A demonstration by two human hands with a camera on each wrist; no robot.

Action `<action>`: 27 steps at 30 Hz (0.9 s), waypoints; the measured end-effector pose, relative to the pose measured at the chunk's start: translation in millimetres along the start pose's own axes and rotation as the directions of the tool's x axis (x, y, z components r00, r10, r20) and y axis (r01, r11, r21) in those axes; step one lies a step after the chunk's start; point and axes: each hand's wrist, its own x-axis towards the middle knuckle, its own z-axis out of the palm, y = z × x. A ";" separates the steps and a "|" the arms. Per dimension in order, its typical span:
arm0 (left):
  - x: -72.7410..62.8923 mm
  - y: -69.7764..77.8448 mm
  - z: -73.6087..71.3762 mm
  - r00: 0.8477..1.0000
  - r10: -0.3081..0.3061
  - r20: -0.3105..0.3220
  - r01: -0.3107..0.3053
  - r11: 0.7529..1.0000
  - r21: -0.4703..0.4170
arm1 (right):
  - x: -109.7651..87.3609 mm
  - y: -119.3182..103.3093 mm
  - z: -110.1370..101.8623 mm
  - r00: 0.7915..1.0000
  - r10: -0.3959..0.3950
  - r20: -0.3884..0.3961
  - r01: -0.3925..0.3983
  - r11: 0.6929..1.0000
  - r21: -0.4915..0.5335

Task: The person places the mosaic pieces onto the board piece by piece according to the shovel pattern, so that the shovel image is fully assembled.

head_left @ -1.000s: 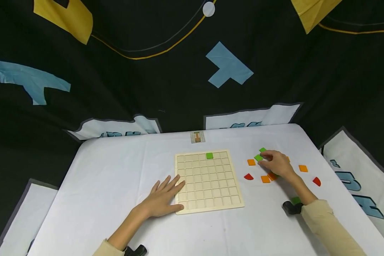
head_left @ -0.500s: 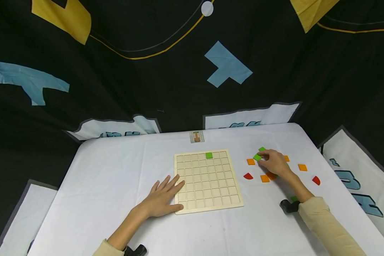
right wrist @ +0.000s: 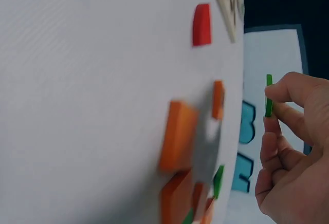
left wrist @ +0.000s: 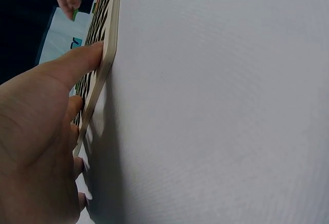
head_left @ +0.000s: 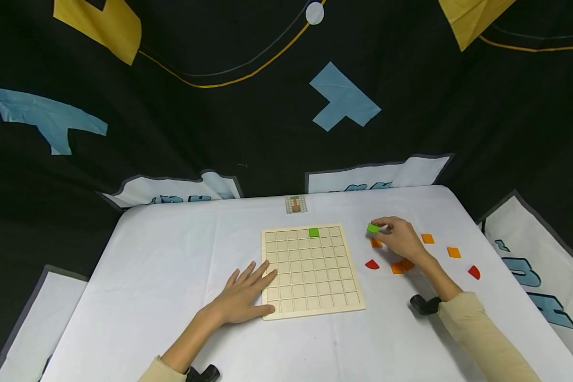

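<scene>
My left hand [head_left: 243, 300] lies with spread fingers on the left edge of the pale wooden grid board [head_left: 310, 273]; in the left wrist view its thumb [left wrist: 85, 62] rests on the rim. One green square tile [head_left: 313, 232] sits in the board's far row, right of the middle. To the right of the board, my right hand [head_left: 401, 239] pinches another thin green square tile [head_left: 372, 228] between thumb and fingertips. The right wrist view shows this held tile [right wrist: 269, 95] edge-on, raised above the table. Just below it in the head view is an orange tile [head_left: 376, 243], partly covered.
Right of the board lie a red quarter-round piece [head_left: 372, 264], two adjoining orange tiles [head_left: 397, 268], and further orange tiles [head_left: 453, 252]. Another red piece [head_left: 474, 272] is farther right. A small patterned card [head_left: 296, 205] lies behind the board on the white table [head_left: 172, 254].
My right hand has lifted the green tile off the table and carried it left, toward the board. The left hand has stayed in place.
</scene>
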 end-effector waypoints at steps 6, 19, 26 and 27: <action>0.0 0.3 0.2 1.000 -0.008 0.000 0.008 1.000 0.002 | 9.1 -17.8 6.4 0.998 -0.050 0.023 0.048 0.997 0.056; -1.4 1.0 -1.4 1.000 -0.004 0.003 0.004 1.000 -0.010 | 29.0 -52.7 25.6 0.993 -0.090 0.077 0.081 0.990 0.112; -0.9 -0.7 0.0 1.000 -0.012 0.008 0.012 1.000 -0.004 | 43.2 -65.4 43.3 0.976 -0.188 0.111 0.177 0.979 0.106; -0.8 -1.0 0.2 1.000 -0.014 0.009 0.014 1.000 -0.004 | 44.7 -67.3 46.2 0.972 -0.199 0.123 0.187 0.976 0.108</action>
